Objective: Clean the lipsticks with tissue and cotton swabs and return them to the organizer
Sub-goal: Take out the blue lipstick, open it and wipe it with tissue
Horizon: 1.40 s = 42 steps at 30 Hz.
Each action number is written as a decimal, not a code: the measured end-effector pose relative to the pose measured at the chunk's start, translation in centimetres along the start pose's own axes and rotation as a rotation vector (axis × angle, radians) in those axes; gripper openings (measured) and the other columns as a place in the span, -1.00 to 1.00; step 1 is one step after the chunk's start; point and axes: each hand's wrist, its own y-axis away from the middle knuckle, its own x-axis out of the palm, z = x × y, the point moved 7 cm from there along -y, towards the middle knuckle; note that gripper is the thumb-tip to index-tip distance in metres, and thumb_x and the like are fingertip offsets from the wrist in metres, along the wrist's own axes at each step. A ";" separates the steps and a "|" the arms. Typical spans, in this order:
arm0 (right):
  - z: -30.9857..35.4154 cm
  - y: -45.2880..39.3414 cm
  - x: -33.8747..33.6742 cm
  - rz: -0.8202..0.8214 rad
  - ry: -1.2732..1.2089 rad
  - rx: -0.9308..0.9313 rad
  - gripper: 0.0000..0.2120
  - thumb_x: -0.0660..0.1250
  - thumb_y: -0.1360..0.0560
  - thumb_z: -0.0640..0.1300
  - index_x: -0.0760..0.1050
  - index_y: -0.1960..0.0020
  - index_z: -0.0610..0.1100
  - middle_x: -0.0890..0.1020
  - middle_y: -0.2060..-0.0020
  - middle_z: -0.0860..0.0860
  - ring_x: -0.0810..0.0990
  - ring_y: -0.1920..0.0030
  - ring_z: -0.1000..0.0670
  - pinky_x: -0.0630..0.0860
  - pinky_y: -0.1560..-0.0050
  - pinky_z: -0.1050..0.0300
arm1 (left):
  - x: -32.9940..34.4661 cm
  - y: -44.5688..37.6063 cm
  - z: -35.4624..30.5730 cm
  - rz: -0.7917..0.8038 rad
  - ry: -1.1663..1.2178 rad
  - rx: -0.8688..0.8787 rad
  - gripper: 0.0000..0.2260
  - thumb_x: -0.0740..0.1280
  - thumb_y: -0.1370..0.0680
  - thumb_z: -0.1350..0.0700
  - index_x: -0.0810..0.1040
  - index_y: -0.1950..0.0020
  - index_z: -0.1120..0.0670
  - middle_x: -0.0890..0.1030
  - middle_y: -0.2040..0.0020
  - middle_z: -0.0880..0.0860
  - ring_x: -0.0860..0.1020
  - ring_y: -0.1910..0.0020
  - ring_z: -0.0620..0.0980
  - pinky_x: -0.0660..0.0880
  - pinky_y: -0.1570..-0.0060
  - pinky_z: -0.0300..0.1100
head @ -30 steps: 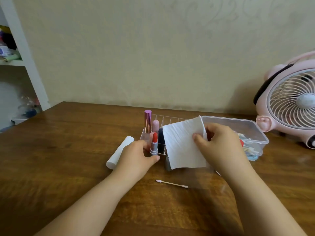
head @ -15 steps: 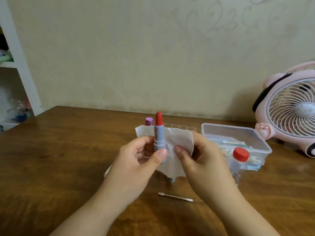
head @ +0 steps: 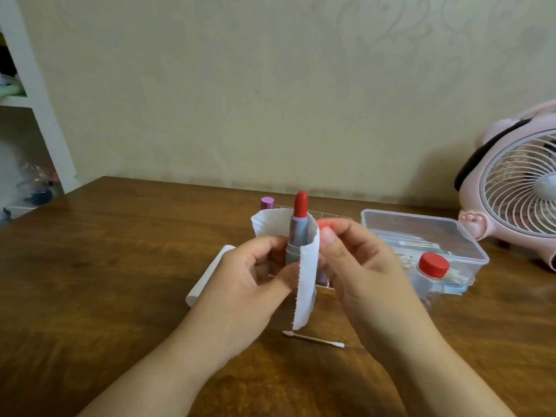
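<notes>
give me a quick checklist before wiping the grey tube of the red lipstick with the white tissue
1. Left hand grips the uncapped red lipstick with grey tube, upright: ok.
2. Right hand holds the white tissue sheet: ok.
3. Tissue wrapped fully round the tube: not ok, it curves behind and hangs down one side.
4. Tissue clear of the red bullet tip: ok.
5. White cotton swab within reach on the brown wooden table: ok.
6. Free slot in the organizer: cannot tell, hands hide it.

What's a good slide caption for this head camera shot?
Left hand holds an uncapped red lipstick upright while right hand wraps tissue around it.
</notes>
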 end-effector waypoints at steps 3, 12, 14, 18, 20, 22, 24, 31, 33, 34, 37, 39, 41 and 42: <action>0.0 -0.1 0.4 0.044 0.049 -0.004 -0.62 0.28 -0.36 0.12 0.60 -0.12 0.03 0.68 0.01 0.09 0.63 -0.05 0.07 0.56 -0.09 0.05 | 0.1 0.0 0.2 0.009 -0.074 -0.025 -0.78 0.41 -0.48 0.16 0.61 -0.03 -0.14 0.66 0.08 -0.12 0.61 0.00 -0.13 0.56 -0.08 -0.02; 0.2 0.0 0.6 0.033 0.086 -0.040 -0.72 0.26 -0.49 0.09 0.65 0.00 -0.04 0.64 0.02 -0.04 0.60 -0.03 0.00 0.53 -0.16 -0.07 | 0.6 0.3 -0.3 0.045 -0.104 -0.018 -0.73 0.38 -0.48 0.26 0.62 0.00 -0.13 0.67 0.08 -0.13 0.61 0.00 -0.15 0.53 -0.05 -0.13; 0.2 0.1 0.6 0.024 0.083 -0.036 -0.68 0.26 -0.49 0.13 0.65 0.01 -0.06 0.64 0.04 -0.02 0.61 -0.02 0.01 0.53 -0.15 -0.10 | 0.8 0.4 -0.3 0.029 -0.091 -0.035 -0.70 0.38 -0.48 0.26 0.60 0.01 -0.17 0.66 0.10 -0.13 0.60 0.03 -0.17 0.52 0.00 -0.18; -0.2 0.1 0.8 0.042 -0.041 -0.004 -0.70 0.28 -0.48 0.05 0.64 -0.01 -0.14 0.64 0.01 -0.15 0.60 -0.07 -0.14 0.47 -0.16 -0.23 | 1.8 0.6 0.3 0.107 0.164 -0.143 -0.79 0.35 -0.53 0.22 0.63 -0.06 -0.06 0.68 0.09 -0.05 0.63 0.06 -0.13 0.51 0.09 -0.20; -0.4 0.1 0.9 0.076 -0.139 0.032 -0.71 0.27 -0.46 0.02 0.64 0.01 -0.14 0.65 0.04 -0.21 0.60 0.03 -0.18 0.51 -0.08 -0.23 | 2.5 0.9 0.5 0.170 0.433 -0.253 -0.84 0.32 -0.48 0.12 0.68 0.03 0.00 0.67 0.14 0.06 0.63 0.17 -0.05 0.54 0.22 -0.18; -0.3 0.1 0.9 0.110 -0.195 0.036 -0.74 0.26 -0.46 0.03 0.65 0.06 -0.08 0.65 0.17 -0.14 0.58 0.15 -0.08 0.50 0.05 -0.10 | 2.6 1.0 0.8 0.192 0.521 -0.316 -0.87 0.35 -0.50 0.07 0.70 0.08 0.03 0.64 0.15 0.12 0.61 0.21 -0.02 0.57 0.24 -0.14; -0.2 0.1 0.9 0.109 -0.216 0.031 -0.77 0.25 -0.46 0.04 0.66 0.11 -0.01 0.65 0.22 -0.01 0.58 0.17 0.03 0.50 0.08 0.07 | 2.5 0.8 1.0 0.186 0.469 -0.317 -0.81 0.30 -0.47 0.04 0.70 0.08 0.02 0.65 0.15 0.08 0.60 0.19 -0.04 0.59 0.16 -0.13; 0.0 0.1 0.7 0.003 -0.151 -0.009 -0.79 0.30 -0.48 0.06 0.68 0.08 0.01 0.69 0.09 0.00 0.62 0.04 0.05 0.52 -0.04 0.10 | 0.7 0.4 0.4 -0.089 0.213 -0.093 -0.84 0.44 -0.35 0.18 0.67 0.10 0.01 0.68 0.13 0.02 0.64 0.09 -0.06 0.52 0.10 -0.17; 0.0 0.2 0.7 -0.006 -0.150 -0.010 -0.77 0.28 -0.48 0.05 0.67 0.07 -0.01 0.68 0.10 -0.02 0.62 0.03 0.02 0.52 -0.06 0.06 | 0.8 0.5 0.2 -0.097 0.215 -0.085 -0.82 0.44 -0.32 0.14 0.65 0.10 0.00 0.68 0.15 0.01 0.64 0.12 -0.08 0.53 0.15 -0.21; 0.0 0.2 0.7 -0.004 -0.155 -0.008 -0.77 0.27 -0.46 0.04 0.67 0.07 0.00 0.68 0.12 -0.01 0.62 0.04 0.02 0.52 -0.07 0.05 | 1.1 0.5 0.3 -0.071 0.254 -0.124 -0.78 0.41 -0.30 0.09 0.64 0.06 0.00 0.68 0.15 0.01 0.64 0.13 -0.08 0.53 0.15 -0.20; 0.0 0.3 0.8 0.020 -0.187 0.031 -0.79 0.30 -0.47 0.07 0.67 0.08 0.02 0.68 0.14 0.02 0.63 0.07 0.05 0.54 -0.07 0.01 | 2.5 1.0 0.9 0.059 0.458 -0.300 -0.75 0.29 -0.39 0.02 0.64 0.01 0.06 0.65 0.23 0.03 0.62 0.25 -0.10 0.54 0.22 -0.19; 0.0 0.4 0.9 0.029 -0.217 0.052 -0.79 0.28 -0.43 0.05 0.68 0.12 0.02 0.68 0.18 0.05 0.63 0.12 0.08 0.55 -0.02 0.05 | 2.7 1.1 1.1 0.082 0.475 -0.338 -0.75 0.26 -0.41 0.02 0.69 0.08 0.06 0.64 0.23 0.06 0.61 0.27 -0.08 0.54 0.25 -0.19; 0.3 0.4 1.0 0.017 -0.219 0.032 -0.77 0.26 -0.38 0.05 0.67 0.16 0.03 0.67 0.21 0.06 0.62 0.13 0.11 0.53 0.02 0.13 | 2.3 0.8 1.1 0.047 0.427 -0.300 -0.78 0.30 -0.39 0.03 0.70 0.07 -0.01 0.67 0.15 0.06 0.63 0.17 -0.07 0.53 0.14 -0.16; 0.4 0.4 1.1 0.008 -0.211 0.020 -0.76 0.26 -0.38 0.05 0.67 0.16 0.02 0.67 0.20 0.06 0.61 0.12 0.11 0.52 0.02 0.16 | 1.9 0.7 1.0 0.013 0.402 -0.264 -0.78 0.34 -0.36 0.03 0.69 0.05 -0.01 0.68 0.12 0.06 0.63 0.12 -0.06 0.52 0.08 -0.13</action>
